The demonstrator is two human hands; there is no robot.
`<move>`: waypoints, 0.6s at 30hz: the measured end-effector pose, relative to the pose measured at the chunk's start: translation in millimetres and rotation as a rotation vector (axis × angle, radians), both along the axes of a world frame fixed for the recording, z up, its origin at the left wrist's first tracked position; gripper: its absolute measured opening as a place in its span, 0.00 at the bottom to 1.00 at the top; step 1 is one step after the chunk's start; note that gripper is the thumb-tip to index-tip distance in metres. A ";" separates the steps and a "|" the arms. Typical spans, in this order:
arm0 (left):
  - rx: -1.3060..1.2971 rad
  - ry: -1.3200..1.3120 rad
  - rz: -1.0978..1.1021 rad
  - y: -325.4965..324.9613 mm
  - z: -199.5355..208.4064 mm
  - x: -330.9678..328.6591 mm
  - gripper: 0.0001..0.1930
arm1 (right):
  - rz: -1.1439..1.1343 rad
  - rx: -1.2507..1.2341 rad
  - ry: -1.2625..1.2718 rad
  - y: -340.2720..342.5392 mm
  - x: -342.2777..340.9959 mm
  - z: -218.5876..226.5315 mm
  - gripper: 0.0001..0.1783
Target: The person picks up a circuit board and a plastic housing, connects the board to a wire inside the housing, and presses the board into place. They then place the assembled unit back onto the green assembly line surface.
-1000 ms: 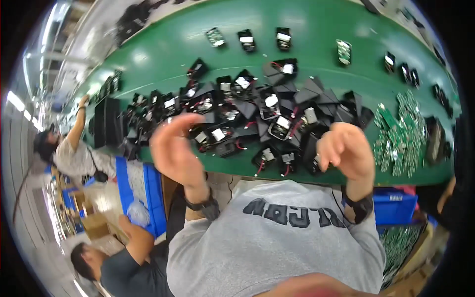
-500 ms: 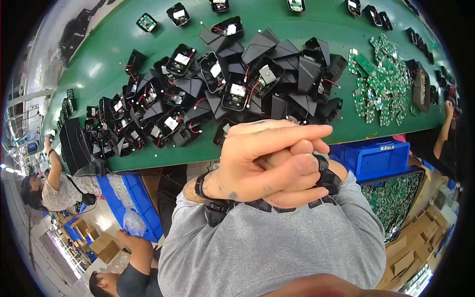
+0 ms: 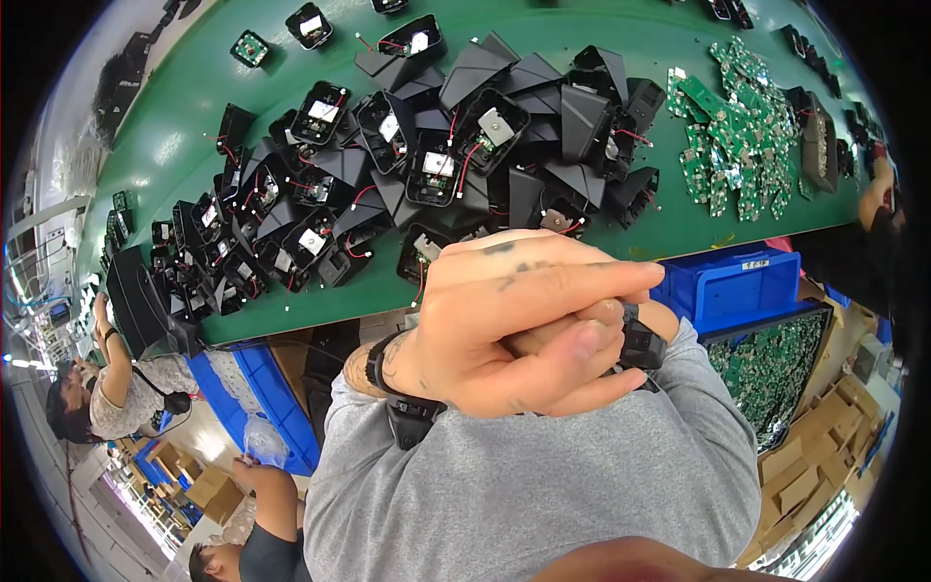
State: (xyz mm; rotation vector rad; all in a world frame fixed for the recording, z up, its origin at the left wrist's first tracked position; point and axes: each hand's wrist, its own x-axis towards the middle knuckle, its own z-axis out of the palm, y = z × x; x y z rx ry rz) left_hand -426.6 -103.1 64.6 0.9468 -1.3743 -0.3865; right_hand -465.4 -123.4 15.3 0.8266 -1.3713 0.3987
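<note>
In front of my chest, my left hand [image 3: 485, 296] is wrapped over my right hand [image 3: 605, 312], and the two are clasped together. The left index finger stretches out to the right. Most of my right hand is hidden under the left one; only curled fingers show. No part or tool shows in either hand. Just beyond them on the green table [image 3: 194, 97] lies a heap of black plastic housings [image 3: 587, 126], many with a small green board, a whitish block and red wires. The nearest housing [image 3: 425, 250] sits partly behind my left hand.
Green circuit boards [image 3: 742, 145] are piled at the right, beside a black box [image 3: 819, 145]. Blue bins [image 3: 732, 296] stand below the table edge, with a tray of boards [image 3: 766, 373] and cardboard [image 3: 805, 475] near them. Co-workers [image 3: 116, 388] are at the left and far right.
My hands stay clasped and turn slightly. The table and its heap have shifted left and a little up in the view.
</note>
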 end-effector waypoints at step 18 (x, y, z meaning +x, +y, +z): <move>-0.083 0.010 0.063 -5.4 -5.7 0.0 0.17 | 0.091 0.082 -0.062 -1.0 10.2 -0.2 0.19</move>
